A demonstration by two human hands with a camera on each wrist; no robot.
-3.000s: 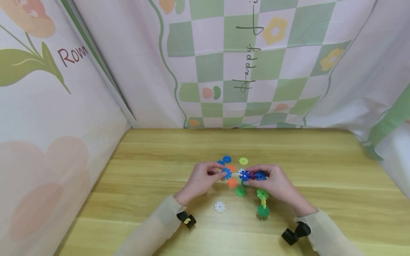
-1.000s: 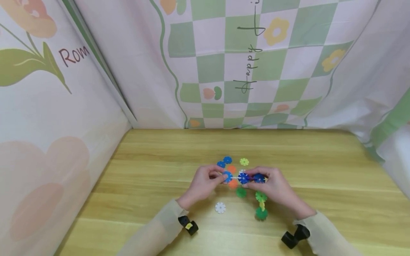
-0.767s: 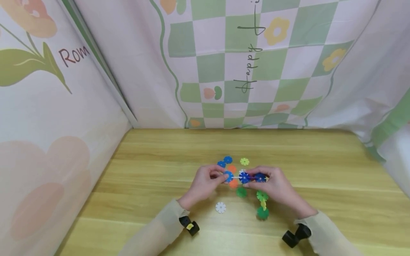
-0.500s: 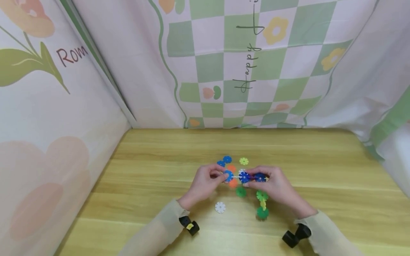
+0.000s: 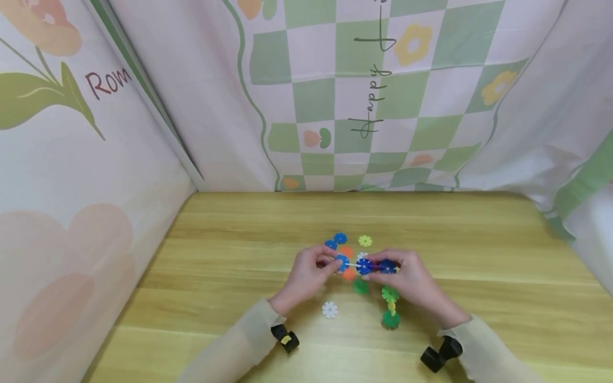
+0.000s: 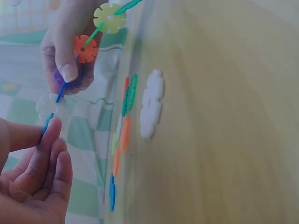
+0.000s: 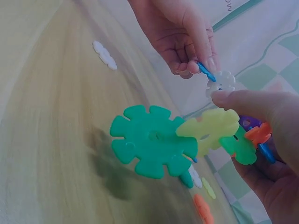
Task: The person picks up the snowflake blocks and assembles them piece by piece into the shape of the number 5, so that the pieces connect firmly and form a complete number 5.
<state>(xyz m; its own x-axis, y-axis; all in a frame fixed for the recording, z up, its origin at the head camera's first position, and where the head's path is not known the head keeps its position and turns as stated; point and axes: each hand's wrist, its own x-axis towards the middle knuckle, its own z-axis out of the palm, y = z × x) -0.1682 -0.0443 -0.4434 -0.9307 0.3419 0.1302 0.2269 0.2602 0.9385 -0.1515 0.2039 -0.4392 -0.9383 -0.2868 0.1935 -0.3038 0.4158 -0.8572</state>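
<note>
My left hand (image 5: 308, 272) pinches a light blue notched plastic disc (image 5: 341, 263) between thumb and fingers. A white disc (image 6: 48, 107), edge-on in the head view, links it to a dark blue disc (image 5: 364, 266). My right hand (image 5: 412, 275) grips the chain at this dark blue disc and a purple disc (image 6: 67, 78). From that hand the chain runs on through an orange disc (image 6: 86, 49) and a yellow disc (image 7: 212, 128) to a green disc (image 7: 149, 140) at its hanging end. The fingers hide part of the chain.
Loose discs lie on the wooden table (image 5: 230, 234) under and around the hands: blue (image 5: 340, 238), yellow-green (image 5: 365, 241), orange (image 5: 349, 274), green (image 5: 361, 287) and white (image 5: 329, 310). A patterned curtain (image 5: 313, 101) stands behind the table.
Since three seconds ago both hands have shifted slightly downward in the head view, and the left a little rightward. Both grips stay the same; over the last second the hands barely move.
</note>
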